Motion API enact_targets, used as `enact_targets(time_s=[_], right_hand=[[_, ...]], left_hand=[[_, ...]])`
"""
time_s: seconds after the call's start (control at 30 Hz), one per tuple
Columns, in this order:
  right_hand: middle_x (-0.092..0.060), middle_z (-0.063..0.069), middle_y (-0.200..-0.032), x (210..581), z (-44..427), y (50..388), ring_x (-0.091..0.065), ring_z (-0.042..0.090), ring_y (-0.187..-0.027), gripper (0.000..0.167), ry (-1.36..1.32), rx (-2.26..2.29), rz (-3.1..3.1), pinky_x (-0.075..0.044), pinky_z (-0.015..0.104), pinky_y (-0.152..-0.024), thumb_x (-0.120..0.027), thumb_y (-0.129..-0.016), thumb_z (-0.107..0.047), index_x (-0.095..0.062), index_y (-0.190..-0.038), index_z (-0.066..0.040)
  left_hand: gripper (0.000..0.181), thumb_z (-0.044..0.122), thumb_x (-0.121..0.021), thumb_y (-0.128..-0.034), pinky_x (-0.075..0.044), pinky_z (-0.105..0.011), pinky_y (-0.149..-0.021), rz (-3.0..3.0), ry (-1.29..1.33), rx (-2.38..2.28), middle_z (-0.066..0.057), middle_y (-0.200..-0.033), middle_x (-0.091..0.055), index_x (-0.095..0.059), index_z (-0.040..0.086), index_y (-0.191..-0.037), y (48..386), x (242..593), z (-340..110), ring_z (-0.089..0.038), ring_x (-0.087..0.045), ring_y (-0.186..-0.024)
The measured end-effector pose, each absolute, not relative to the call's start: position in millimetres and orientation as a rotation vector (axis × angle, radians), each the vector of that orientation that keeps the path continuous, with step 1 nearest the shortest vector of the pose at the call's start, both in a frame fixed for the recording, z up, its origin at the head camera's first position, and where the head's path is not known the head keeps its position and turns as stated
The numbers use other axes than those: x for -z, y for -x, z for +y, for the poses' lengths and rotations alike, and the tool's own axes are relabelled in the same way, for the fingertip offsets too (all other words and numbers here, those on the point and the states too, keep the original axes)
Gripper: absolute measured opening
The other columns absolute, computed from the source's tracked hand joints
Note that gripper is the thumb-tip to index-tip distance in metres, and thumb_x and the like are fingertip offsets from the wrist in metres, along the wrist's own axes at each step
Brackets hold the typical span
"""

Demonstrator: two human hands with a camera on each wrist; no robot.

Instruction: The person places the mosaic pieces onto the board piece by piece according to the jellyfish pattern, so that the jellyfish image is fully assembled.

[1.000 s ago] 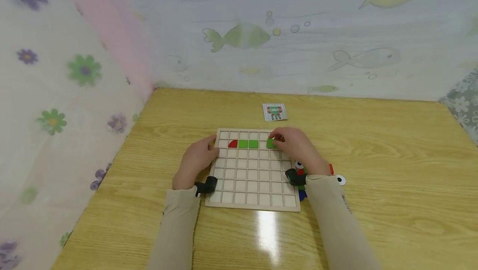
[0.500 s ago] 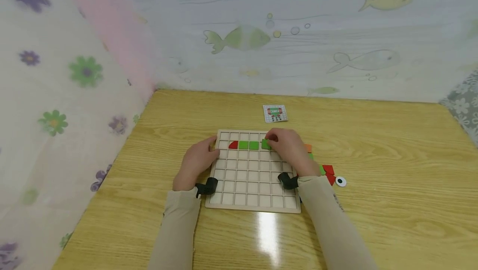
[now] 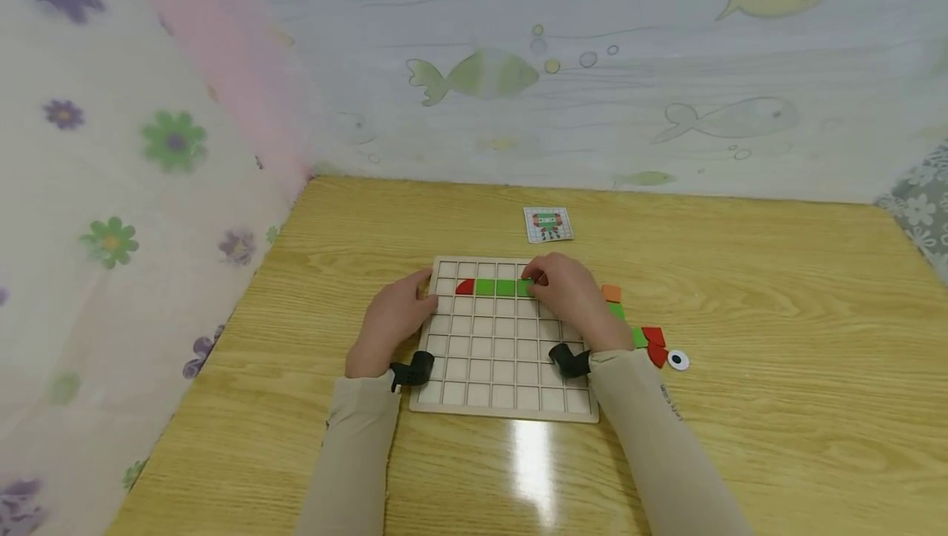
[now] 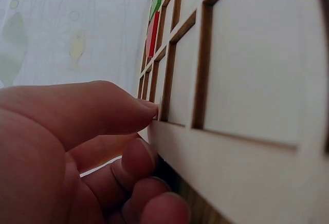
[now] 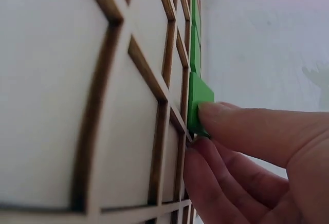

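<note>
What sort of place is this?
Possibly a children's play corner: there's fish-print wall covering, flower-print wall covering, and a wooden grid board holding red and green tiles.

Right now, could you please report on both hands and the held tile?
Left hand holds grid board by left edge. Right hand pinches green tile, beside two green squares. No obstruction visible.

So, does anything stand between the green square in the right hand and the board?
Nothing visible does: the right hand pinches the green square directly over the board; whether it is fully seated is unclear.
</note>
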State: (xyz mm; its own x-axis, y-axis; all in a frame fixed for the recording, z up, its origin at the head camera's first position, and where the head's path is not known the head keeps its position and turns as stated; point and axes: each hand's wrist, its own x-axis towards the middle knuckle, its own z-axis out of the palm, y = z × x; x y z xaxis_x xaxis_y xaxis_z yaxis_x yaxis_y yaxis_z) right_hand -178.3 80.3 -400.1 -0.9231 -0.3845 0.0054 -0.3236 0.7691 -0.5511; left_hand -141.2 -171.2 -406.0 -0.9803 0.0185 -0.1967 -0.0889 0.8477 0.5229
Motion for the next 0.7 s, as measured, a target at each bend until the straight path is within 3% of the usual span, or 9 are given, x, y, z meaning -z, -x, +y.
enact_targets(time_s=[0.7], right_hand=[[-0.059,0.002,-0.096,394.0,102.9,176.9,-0.052,0.019,-0.085,0.020,0.525,0.872,2.793,-0.041,0.036,-0.077,-0.055,-0.087,-0.017,-0.063,-0.104,-0.012]], left_hand=[[0.051,0.025,-0.049,-0.0856,-0.034,-0.029,-0.057,2.844,0.045,-0.799,0.001,-0.069,-0.050,-0.041,0.015,-0.135,142.3,406.9,-171.0,-0.016,-0.044,-0.060]])
